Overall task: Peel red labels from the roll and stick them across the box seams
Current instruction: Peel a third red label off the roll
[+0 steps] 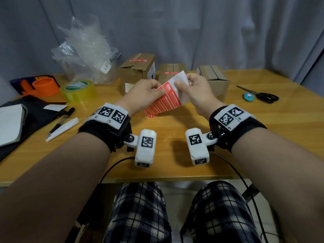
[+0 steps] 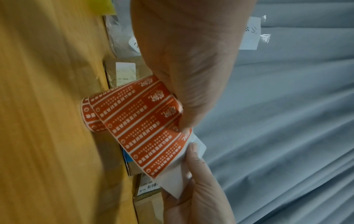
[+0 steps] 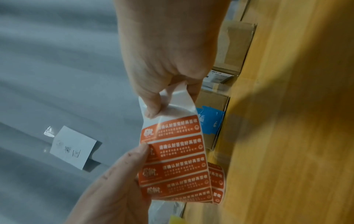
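A strip of red labels [image 1: 168, 100] on white backing paper hangs above the middle of the table, and its rolled end [image 1: 151, 115] touches the wood. My left hand [image 1: 160, 92] pinches the strip's left edge; its thumb [image 3: 140, 151] sits on the end of one label whose corner looks lifted. The bare white end of the backing is pinched in my right hand [image 1: 180, 83], seen from the right wrist [image 3: 153, 112]. In the left wrist view the label strip [image 2: 143, 128] fans out below my left hand [image 2: 184, 121]. Three cardboard boxes [image 1: 136, 71] [image 1: 172, 70] [image 1: 216, 79] stand behind; the left and middle ones carry red labels on top.
At the left lie a clear tape roll [image 1: 78, 90], an orange roll [image 1: 46, 86], a notebook [image 1: 10, 123] and pens [image 1: 61, 120]. Bubble wrap fills a clear bin [image 1: 84, 55] at the back left. Scissors [image 1: 259, 94] and a small blue object [image 1: 248, 97] lie right.
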`<action>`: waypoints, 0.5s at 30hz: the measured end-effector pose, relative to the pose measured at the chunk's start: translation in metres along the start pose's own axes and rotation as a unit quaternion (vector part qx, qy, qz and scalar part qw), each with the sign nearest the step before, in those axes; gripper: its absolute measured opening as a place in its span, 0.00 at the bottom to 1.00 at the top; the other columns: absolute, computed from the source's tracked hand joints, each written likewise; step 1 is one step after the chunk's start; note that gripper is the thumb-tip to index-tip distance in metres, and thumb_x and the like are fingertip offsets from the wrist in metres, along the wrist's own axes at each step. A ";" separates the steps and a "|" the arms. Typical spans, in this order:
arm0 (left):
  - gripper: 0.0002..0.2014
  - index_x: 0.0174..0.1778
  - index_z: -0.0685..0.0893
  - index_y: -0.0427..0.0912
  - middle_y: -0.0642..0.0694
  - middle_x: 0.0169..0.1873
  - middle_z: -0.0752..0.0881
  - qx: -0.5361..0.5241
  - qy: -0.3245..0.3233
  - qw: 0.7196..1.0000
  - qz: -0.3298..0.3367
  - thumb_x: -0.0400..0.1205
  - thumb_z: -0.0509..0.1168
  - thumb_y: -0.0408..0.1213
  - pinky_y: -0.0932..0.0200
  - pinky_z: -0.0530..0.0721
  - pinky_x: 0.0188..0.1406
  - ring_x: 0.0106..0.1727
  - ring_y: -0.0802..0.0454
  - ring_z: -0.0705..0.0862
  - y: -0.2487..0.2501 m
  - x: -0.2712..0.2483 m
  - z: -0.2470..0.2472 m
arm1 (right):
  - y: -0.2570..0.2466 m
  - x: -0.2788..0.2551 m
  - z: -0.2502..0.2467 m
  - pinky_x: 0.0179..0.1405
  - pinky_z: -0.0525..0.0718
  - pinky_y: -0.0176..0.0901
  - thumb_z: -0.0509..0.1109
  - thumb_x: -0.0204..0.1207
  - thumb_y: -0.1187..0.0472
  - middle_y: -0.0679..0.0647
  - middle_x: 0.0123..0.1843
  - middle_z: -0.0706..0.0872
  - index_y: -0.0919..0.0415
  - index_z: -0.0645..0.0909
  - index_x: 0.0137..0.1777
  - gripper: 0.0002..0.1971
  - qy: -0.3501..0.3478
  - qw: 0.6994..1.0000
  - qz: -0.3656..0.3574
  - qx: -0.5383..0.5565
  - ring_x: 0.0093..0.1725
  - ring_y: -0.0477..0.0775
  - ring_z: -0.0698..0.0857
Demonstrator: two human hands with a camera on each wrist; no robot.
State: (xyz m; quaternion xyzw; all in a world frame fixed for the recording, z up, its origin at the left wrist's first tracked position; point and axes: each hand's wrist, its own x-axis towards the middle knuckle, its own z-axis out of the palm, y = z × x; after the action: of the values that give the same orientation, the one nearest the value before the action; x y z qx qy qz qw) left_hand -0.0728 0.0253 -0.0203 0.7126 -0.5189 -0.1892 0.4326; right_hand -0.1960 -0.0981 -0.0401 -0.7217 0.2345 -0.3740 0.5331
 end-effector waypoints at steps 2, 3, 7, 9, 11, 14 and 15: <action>0.10 0.57 0.81 0.38 0.41 0.51 0.89 0.001 0.001 1.000 0.001 0.85 0.62 0.39 0.53 0.87 0.54 0.52 0.48 0.88 0.000 0.001 0.000 | 0.000 -0.002 -0.002 0.41 0.88 0.36 0.68 0.80 0.59 0.53 0.48 0.88 0.59 0.80 0.56 0.08 -0.011 1.000 0.009 0.011 0.45 0.48 0.90; 0.09 0.56 0.81 0.39 0.41 0.51 0.89 0.000 0.001 1.000 0.006 0.84 0.62 0.38 0.55 0.87 0.53 0.51 0.49 0.88 0.000 0.001 0.001 | 0.001 -0.002 -0.003 0.41 0.88 0.36 0.67 0.80 0.58 0.54 0.48 0.89 0.60 0.80 0.56 0.09 -0.015 1.000 0.014 0.013 0.45 0.49 0.90; 0.06 0.54 0.83 0.43 0.52 0.45 0.86 0.018 0.002 0.999 0.032 0.83 0.64 0.38 0.67 0.82 0.44 0.46 0.59 0.84 -0.001 0.002 0.002 | 0.004 -0.003 -0.003 0.39 0.86 0.40 0.70 0.78 0.58 0.55 0.50 0.88 0.62 0.77 0.61 0.14 0.004 0.999 0.033 0.016 0.45 0.51 0.89; 0.07 0.54 0.85 0.44 0.55 0.43 0.85 0.015 -0.004 0.999 0.031 0.84 0.63 0.38 0.67 0.81 0.43 0.45 0.59 0.84 -0.002 0.002 0.003 | 0.004 -0.003 -0.004 0.37 0.85 0.37 0.72 0.76 0.60 0.51 0.47 0.86 0.57 0.73 0.59 0.14 0.027 0.999 0.025 0.007 0.43 0.47 0.88; 0.09 0.56 0.85 0.42 0.55 0.42 0.86 0.006 -0.002 1.000 0.024 0.85 0.62 0.38 0.67 0.81 0.43 0.45 0.60 0.84 -0.003 0.002 0.005 | 0.003 -0.001 -0.005 0.45 0.83 0.42 0.74 0.74 0.58 0.49 0.46 0.82 0.53 0.72 0.54 0.15 0.068 0.994 0.000 -0.084 0.46 0.47 0.83; 0.09 0.54 0.84 0.39 0.52 0.40 0.86 -0.026 0.036 0.999 0.020 0.84 0.63 0.38 0.71 0.79 0.36 0.41 0.60 0.84 -0.006 0.004 0.007 | -0.005 -0.002 -0.004 0.63 0.69 0.49 0.74 0.70 0.48 0.47 0.55 0.78 0.45 0.70 0.39 0.13 0.129 0.936 -0.044 -0.324 0.60 0.51 0.75; 0.07 0.53 0.83 0.39 0.52 0.38 0.86 -0.041 0.049 0.998 0.019 0.84 0.64 0.37 0.73 0.80 0.34 0.39 0.61 0.84 -0.007 0.004 0.007 | -0.008 -0.003 -0.002 0.65 0.66 0.49 0.74 0.70 0.46 0.47 0.55 0.77 0.45 0.71 0.38 0.13 0.128 0.925 -0.055 -0.353 0.63 0.51 0.73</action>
State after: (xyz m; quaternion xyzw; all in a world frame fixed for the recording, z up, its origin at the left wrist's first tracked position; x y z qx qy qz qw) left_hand -0.0721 0.0189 -0.0296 0.6925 -0.5024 -0.1670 0.4901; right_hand -0.1998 -0.0945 -0.0330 -0.8213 0.3771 -0.3847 0.1875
